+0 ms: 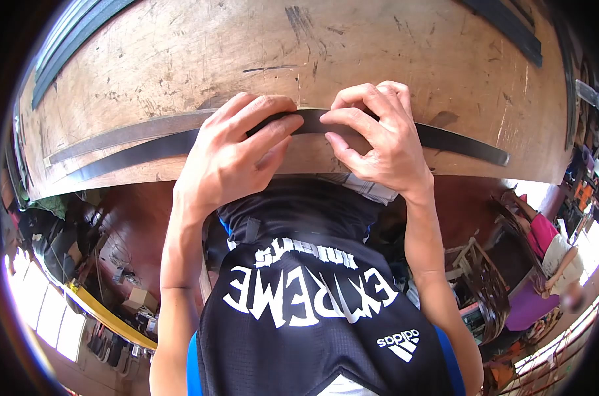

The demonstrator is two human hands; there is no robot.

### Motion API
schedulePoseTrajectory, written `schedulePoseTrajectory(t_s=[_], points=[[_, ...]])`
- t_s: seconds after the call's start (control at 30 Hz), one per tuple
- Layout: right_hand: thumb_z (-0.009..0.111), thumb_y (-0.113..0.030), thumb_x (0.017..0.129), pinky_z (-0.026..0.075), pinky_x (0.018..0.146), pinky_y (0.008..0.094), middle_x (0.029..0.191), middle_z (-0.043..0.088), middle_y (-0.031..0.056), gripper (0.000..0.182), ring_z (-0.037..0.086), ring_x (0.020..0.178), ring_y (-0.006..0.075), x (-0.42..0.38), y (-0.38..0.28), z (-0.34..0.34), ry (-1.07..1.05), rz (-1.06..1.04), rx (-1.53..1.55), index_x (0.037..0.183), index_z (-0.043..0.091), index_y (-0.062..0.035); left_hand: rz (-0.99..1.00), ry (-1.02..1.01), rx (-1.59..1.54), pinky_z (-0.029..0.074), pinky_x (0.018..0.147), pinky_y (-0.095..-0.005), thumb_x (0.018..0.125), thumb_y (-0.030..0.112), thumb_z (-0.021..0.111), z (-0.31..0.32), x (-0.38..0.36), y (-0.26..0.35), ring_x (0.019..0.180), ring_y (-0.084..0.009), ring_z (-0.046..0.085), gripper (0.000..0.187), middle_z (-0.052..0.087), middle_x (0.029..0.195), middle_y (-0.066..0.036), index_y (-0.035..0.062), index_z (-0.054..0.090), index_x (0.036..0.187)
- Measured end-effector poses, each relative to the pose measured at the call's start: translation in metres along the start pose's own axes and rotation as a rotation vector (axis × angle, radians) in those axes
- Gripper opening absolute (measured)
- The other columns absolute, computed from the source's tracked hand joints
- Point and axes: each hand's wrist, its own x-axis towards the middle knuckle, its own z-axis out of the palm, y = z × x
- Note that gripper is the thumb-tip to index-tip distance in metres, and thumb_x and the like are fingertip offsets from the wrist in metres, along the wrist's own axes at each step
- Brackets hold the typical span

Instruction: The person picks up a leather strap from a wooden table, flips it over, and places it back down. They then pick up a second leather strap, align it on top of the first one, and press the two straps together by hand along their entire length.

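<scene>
I see both hands pressed on a dark strip that lies along the near edge of the wooden table. My left hand pinches the strip between curled fingers and thumb, just left of the middle. My right hand grips it right beside, fingertips bent down onto its top face, the two hands nearly touching. A second, paler strip lies just beyond it on the left. More dark strips rest at the far left corner. Below, the black shirt fills the near view.
</scene>
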Motion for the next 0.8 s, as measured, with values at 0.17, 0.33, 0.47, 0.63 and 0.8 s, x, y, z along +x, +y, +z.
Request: schedulePoseTrajectory(t_s=[0.17,0.33,0.47,0.63,0.8], points=[[0.084,-0.012,0.081,0.041,0.105,0.046,0.108,0.065,-0.0024,0.024,0.061,0.102,0.0222,-0.0002,0.0019,-0.0002,0.001,-0.002,0.007,0.102,0.074,-0.0144,0.006,0.008,0.0,0.061,0.085,-0.0418,0.073,-0.006,0.082,0.0009,-0.0003,0.0,0.098,-0.0321,0.074,0.041,0.076,0.116,-0.011,0.0068,0.079,0.112],[0.085,-0.012,0.08,0.042,0.102,0.0452,0.106,0.067,-0.0039,0.024,0.061,0.098,0.0215,-0.0006,0.0023,-0.0014,0.011,0.003,0.019,0.102,0.076,-0.015,0.0,-0.004,-0.003,0.061,0.085,-0.0413,0.072,-0.007,0.081,-0.0007,0.0017,0.0008,0.097,-0.0315,0.073,0.04,0.075,0.116,-0.011,0.0054,0.079,0.111],[0.085,-0.012,0.079,0.042,0.1,0.0451,0.106,0.067,-0.0045,0.026,0.061,0.097,0.0212,-0.0011,0.0026,-0.0004,0.015,0.004,0.022,0.103,0.077,-0.0154,-0.006,-0.019,-0.001,0.061,0.084,-0.0407,0.072,-0.007,0.081,-0.0026,0.0032,0.0027,0.097,-0.031,0.073,0.041,0.075,0.116,-0.01,0.0052,0.079,0.111],[0.086,-0.012,0.078,0.043,0.099,0.0447,0.107,0.067,-0.0045,0.027,0.06,0.097,0.0212,-0.0014,0.0016,-0.0001,0.023,0.012,0.006,0.103,0.077,-0.0156,-0.017,-0.025,-0.005,0.061,0.084,-0.0406,0.072,-0.007,0.081,-0.0023,0.003,0.0019,0.096,-0.0307,0.073,0.042,0.075,0.116,-0.011,0.0057,0.079,0.111],[0.086,-0.012,0.078,0.043,0.099,0.0443,0.107,0.067,-0.0043,0.027,0.06,0.097,0.0218,-0.0022,0.0017,0.001,0.029,0.002,0.002,0.104,0.077,-0.0152,-0.02,-0.018,0.003,0.061,0.084,-0.041,0.072,-0.007,0.082,-0.001,0.0026,0.0011,0.097,-0.0311,0.073,0.04,0.075,0.116,-0.011,0.0051,0.08,0.111]])
